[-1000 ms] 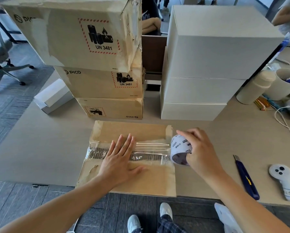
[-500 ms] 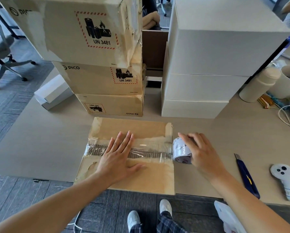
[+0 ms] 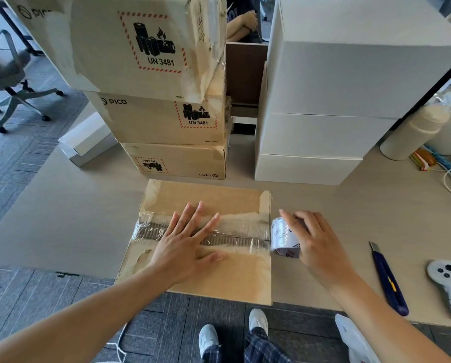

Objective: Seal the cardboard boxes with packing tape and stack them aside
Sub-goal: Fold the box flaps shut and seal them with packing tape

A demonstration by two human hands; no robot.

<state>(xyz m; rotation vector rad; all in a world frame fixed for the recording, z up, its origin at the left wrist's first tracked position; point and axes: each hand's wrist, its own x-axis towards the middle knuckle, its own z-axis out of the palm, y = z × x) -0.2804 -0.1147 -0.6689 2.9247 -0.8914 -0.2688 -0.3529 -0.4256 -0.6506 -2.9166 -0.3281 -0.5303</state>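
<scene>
Brown cardboard box (image 3: 219,197) lies flat — clear tape (image 3: 245,233) across its seam, white tape roll (image 3: 280,238) just beside.

At frame centre, the left hand (image 3: 185,247) pressed flat on the taped cardboard box (image 3: 219,279), while the right hand (image 3: 316,244) gripped the tape roll (image 3: 282,238) beside its right edge.

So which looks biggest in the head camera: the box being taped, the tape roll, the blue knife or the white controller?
1. cardboard box, by far.
2. blue knife and white controller, too close: knife longer, controller wider.
3. tape roll, partly hidden by the right hand.
</scene>
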